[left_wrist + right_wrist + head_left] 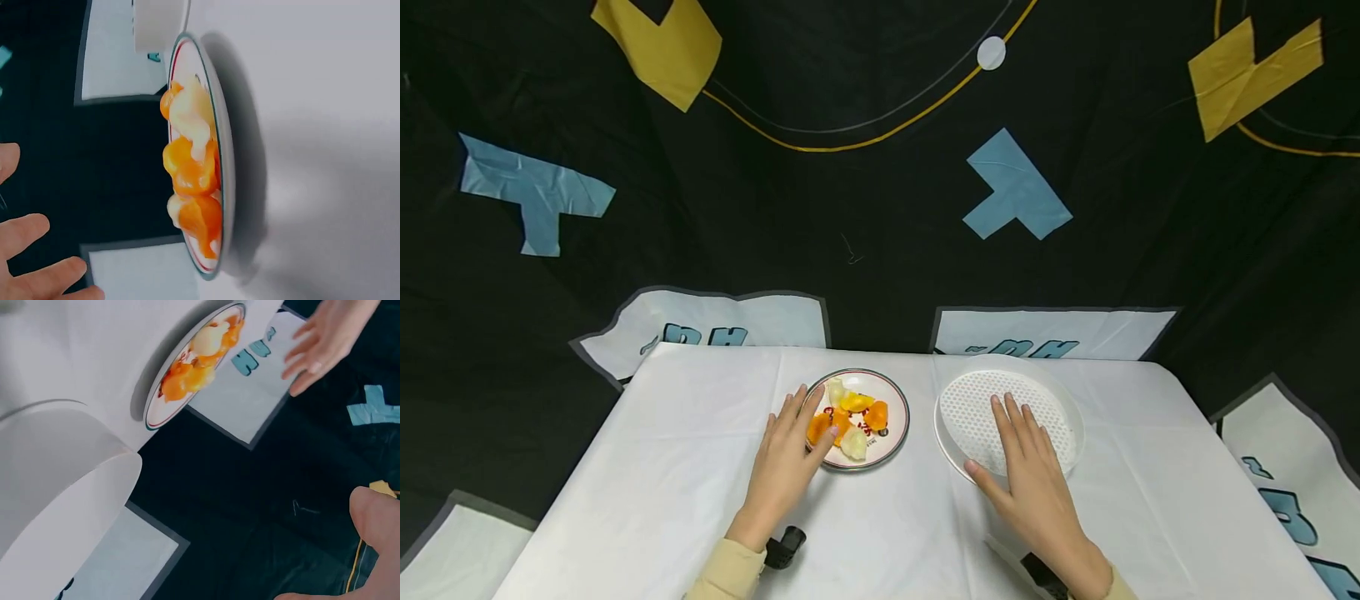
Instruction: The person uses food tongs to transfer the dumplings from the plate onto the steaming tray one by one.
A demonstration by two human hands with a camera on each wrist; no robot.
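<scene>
A round white plate with a dark rim and a red line carries several soft, glossy-looking pieces, some orange and some pale yellow. My left hand hovers over the plate's left edge, fingers spread. From the left wrist view, a gap separates those fingers from the pieces. On the right stands a round white strainer with a perforated bottom, set in a white basin. Above its near side my right hand is held with straight fingers and holds nothing. Part of the strainer is hidden beneath it.
A white cloth covers the table, whose far edge lies just behind the plate and basin. Behind it hangs a black backdrop with blue and yellow patches. A dark wrist device sits by the left wrist.
</scene>
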